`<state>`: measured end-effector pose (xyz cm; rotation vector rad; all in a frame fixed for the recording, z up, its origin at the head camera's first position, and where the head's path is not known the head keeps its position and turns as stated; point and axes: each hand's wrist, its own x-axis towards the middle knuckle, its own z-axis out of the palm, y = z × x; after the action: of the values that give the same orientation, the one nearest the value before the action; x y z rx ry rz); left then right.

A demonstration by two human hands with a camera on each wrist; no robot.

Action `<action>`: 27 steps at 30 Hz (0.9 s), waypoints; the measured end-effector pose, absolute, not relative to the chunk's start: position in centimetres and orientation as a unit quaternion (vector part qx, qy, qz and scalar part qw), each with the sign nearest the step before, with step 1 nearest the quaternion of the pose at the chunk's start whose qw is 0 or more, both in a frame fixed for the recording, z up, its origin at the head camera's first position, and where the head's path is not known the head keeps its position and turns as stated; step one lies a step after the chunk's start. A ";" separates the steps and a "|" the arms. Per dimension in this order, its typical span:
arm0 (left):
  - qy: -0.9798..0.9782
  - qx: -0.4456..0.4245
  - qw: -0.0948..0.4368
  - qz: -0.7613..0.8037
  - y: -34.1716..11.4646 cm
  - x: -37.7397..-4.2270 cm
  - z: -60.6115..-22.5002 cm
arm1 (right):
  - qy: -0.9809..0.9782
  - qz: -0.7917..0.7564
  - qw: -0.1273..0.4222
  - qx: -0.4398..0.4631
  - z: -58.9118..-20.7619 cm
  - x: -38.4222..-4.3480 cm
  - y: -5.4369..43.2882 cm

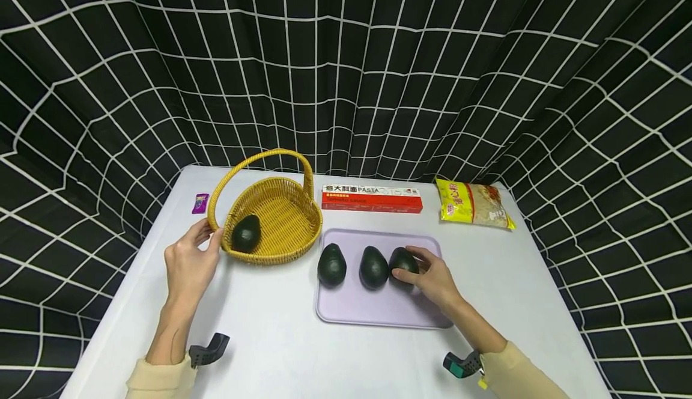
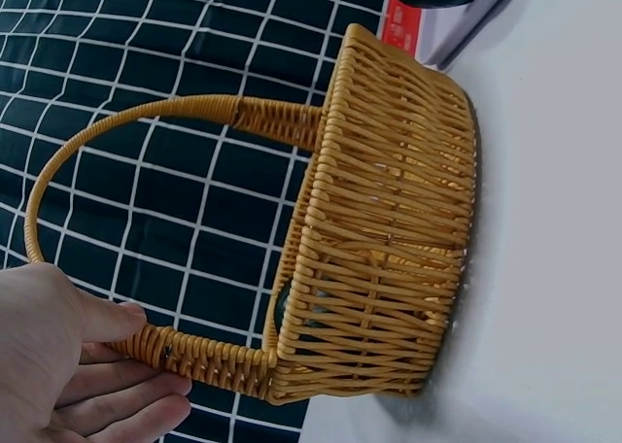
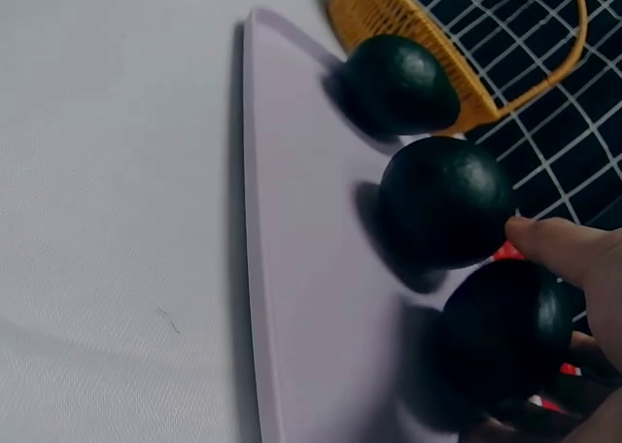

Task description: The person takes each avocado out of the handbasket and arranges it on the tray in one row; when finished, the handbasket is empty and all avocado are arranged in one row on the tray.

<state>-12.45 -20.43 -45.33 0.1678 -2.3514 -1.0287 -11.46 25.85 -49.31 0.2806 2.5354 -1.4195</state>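
Observation:
My left hand (image 1: 191,261) pinches the lower end of the handle of a yellow wicker basket (image 1: 286,219), thumb and fingers on either side of it in the left wrist view. Inside the basket, at its left, lies one dark green avocado (image 1: 245,234). On the lilac tray (image 1: 373,312) three more avocados lie in a row: a left one (image 1: 332,265), a middle one (image 1: 373,268) and a right one (image 1: 404,262). Around the right avocado my right hand (image 1: 435,279) curls its thumb and fingers; the thumb lies toward the middle avocado in the right wrist view.
Behind the tray lies a red and white pasta box (image 1: 372,199). A yellow noodle bag (image 1: 474,204) is at the back right, and a small purple packet (image 1: 200,203) sits left of the basket. Black grid-patterned cloth (image 1: 346,74) surrounds the white table (image 1: 270,339).

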 end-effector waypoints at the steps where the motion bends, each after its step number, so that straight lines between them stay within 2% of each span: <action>1: -0.877 0.063 0.281 -0.385 -20.4 -12.5 -45.3 | 0.864 -0.481 0.111 0.095 -49.3 -11.4 25.8; 15: -0.878 0.064 0.280 -0.383 -20.4 -12.5 -45.3 | 0.874 -0.467 0.065 0.119 -49.6 -11.4 25.4; 27: -0.878 0.066 0.278 -0.384 -20.4 -12.6 -45.3 | 0.887 -0.443 0.067 0.114 -49.1 -11.3 25.4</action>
<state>-12.56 -20.38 -45.26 0.1764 -2.3575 -1.0309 -11.29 25.45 -49.11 0.3430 2.6729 -1.3367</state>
